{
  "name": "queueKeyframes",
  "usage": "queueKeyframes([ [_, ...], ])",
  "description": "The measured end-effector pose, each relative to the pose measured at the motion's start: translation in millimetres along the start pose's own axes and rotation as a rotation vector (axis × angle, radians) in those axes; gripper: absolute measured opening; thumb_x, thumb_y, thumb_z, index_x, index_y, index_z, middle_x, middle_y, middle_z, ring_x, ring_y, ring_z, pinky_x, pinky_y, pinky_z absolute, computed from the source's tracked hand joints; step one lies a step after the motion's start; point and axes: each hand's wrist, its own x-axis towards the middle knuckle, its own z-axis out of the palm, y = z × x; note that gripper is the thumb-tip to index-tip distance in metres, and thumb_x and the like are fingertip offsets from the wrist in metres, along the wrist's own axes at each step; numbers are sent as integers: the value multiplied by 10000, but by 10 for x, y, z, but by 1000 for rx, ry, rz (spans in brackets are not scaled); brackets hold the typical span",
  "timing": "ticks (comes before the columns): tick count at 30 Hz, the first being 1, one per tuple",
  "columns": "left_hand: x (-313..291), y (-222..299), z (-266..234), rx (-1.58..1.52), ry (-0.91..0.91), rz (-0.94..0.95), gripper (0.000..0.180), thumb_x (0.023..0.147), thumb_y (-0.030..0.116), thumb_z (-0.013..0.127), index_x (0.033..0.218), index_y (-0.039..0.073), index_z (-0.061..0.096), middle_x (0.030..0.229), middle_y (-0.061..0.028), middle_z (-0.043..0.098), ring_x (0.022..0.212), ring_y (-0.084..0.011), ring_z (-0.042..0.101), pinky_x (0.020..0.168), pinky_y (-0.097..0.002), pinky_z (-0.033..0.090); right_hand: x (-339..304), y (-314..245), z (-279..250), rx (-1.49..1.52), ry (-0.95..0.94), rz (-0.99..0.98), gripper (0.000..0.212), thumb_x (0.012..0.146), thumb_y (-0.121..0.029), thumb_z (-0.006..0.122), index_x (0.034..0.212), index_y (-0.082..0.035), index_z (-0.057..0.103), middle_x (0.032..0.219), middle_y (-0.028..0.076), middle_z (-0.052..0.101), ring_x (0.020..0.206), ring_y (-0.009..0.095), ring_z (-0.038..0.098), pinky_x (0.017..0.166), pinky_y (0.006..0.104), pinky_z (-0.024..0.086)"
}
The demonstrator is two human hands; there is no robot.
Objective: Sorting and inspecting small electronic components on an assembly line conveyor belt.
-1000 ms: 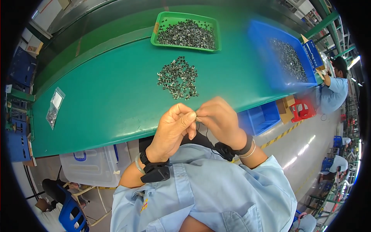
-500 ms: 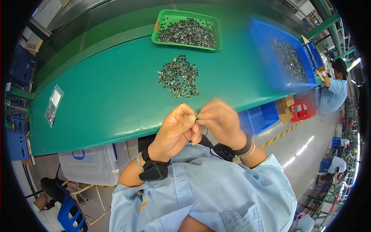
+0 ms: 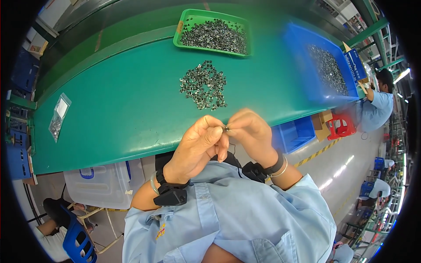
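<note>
A small dark metal part sits between my fingertips, just off the front edge of the green worktop. My left hand pinches it between thumb and forefinger, its other fingers curled. From the other side, the thumb and fingers of my right hand close on the same part; this hand is slightly blurred. The part is too small for its exact kind to show. Beyond my hands lies a loose pile of small shiny metal pieces, none of them touched.
A green tray of similar pieces stands behind the pile. To the right is a blue bin of metal pieces, blurred in part. A clear plastic bag lies at left. Below the right edge are an empty-looking blue crate and red stool.
My right hand has turned slightly at the fingertips, and the small part shows a little higher and farther right. Both hands still pinch it. The pile looks the same.
</note>
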Motion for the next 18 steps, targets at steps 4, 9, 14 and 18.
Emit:
queueKeyframes([
  [4, 6, 0, -8, 59, 0, 21, 158, 950, 207, 521, 1009, 67, 477, 713, -81, 565, 572, -174, 541, 522, -294, 422, -7, 10, 18, 28, 15, 14, 147, 778, 35, 669, 864, -44, 580, 839, 73, 602, 749, 163, 560, 633, 274, 452],
  [9, 42, -7, -68, 111, 5, 60, 160, 966, 194, 485, 1042, 54, 484, 750, -87, 570, 593, -166, 546, 531, -295, 438, 43, 28, 14, -47, 9, -15, 132, 789, 18, 665, 874, -41, 583, 844, 66, 604, 767, 157, 565, 656, 274, 461],
  [14, 93, 56, -135, 90, 46, 106, 168, 963, 180, 493, 1065, 47, 495, 804, -71, 587, 630, -152, 554, 574, -281, 474, 657, 42, -293, -232, 24, 60, 72, 833, -72, 643, 879, -35, 602, 861, 58, 616, 806, 146, 581, 732, 261, 472],
  [18, 110, 53, -196, 5, -2, 126, 202, 972, 184, 470, 1118, 44, 483, 839, -79, 585, 648, -159, 562, 592, -298, 483, 1430, 188, -582, -273, 115, 78, 63, 831, -59, 634, 893, -48, 634, 842, 67, 613, 777, 158, 602, 707, 271, 483],
])
